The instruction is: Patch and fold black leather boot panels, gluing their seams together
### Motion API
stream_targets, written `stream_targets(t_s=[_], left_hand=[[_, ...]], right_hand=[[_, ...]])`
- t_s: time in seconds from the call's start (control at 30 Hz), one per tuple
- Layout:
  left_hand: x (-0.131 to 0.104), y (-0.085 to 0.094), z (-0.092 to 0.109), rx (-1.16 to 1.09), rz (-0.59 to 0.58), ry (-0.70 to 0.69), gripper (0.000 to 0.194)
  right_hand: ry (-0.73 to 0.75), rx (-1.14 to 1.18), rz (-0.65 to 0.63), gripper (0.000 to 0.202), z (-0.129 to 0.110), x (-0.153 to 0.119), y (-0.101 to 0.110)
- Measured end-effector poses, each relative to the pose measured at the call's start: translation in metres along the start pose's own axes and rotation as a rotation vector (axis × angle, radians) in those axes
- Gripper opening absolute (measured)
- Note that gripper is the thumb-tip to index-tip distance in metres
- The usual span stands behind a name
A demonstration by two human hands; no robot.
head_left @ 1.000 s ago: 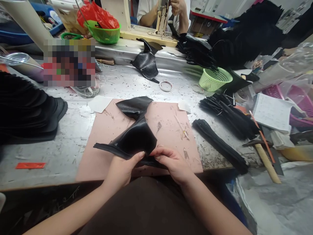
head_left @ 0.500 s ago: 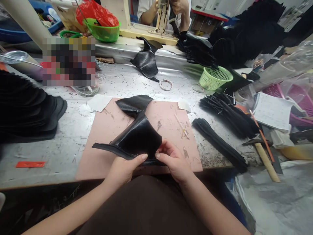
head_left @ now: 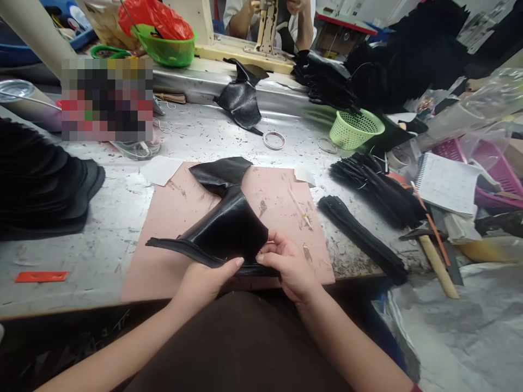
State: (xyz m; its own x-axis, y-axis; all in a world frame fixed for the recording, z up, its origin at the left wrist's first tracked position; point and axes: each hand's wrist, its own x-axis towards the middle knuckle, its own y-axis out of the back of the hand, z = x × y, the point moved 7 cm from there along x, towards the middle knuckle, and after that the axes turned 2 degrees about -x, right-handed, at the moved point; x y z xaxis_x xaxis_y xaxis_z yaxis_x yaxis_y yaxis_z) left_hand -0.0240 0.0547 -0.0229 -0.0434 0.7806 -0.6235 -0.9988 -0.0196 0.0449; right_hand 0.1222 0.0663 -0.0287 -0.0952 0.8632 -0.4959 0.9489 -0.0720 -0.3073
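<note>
A shiny black leather piece [head_left: 229, 218] lies over a pink board [head_left: 163, 218], its near edge lined with a black zipper strip [head_left: 171, 245] whose free end sticks out to the left. My left hand [head_left: 208, 277] grips that near edge from below, thumb on top of the zipper. Just to its right, my right hand [head_left: 290, 267] pinches the lower right corner of the leather and the zipper between thumb and fingers. The fingertips beneath the material are hidden.
Black pieces [head_left: 41, 179] are stacked at left, near a red strip [head_left: 41, 276]. Zipper bundles [head_left: 362, 239], a hammer [head_left: 439, 267] and a notebook [head_left: 447, 182] lie right. Behind are a tape roll [head_left: 273, 140], a green basket [head_left: 355, 129] and a person's arms [head_left: 304, 27] at a machine.
The whole view has shifted slightly, so most things appear a little further left. Both hands keep their hold, with the right fingers moved very slightly at the corner.
</note>
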Motion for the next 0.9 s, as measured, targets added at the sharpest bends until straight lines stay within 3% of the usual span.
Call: stream_targets(t_s=[0.17,0.33,0.47,0.67,0.77,0.9], left_hand=[[0.001,0.001,0.006,0.165,0.035,-0.112,0.03],[0.003,0.001,0.002,0.279,0.073,-0.097,0.031],[0.003,0.0,-0.005,0.314,0.052,-0.002,0.034],[0.003,0.003,-0.003,0.17,0.123,-0.045,0.037],[0.005,0.003,-0.005,0.162,0.094,-0.041,0.039],[0.008,0.004,-0.014,0.178,0.082,0.01,0.039]], right_hand=[[0.048,-0.038,-0.074,0.023,-0.003,0.0,-0.003],[0.109,-0.215,-0.149,0.029,-0.011,-0.003,-0.01],[0.167,-0.414,-0.093,0.03,-0.014,-0.002,-0.009],[0.319,-0.518,-0.022,0.015,-0.017,-0.001,-0.005],[0.298,-0.481,-0.058,0.012,-0.016,0.0,-0.005],[0.138,-0.407,-0.125,0.021,-0.007,0.003,-0.005]])
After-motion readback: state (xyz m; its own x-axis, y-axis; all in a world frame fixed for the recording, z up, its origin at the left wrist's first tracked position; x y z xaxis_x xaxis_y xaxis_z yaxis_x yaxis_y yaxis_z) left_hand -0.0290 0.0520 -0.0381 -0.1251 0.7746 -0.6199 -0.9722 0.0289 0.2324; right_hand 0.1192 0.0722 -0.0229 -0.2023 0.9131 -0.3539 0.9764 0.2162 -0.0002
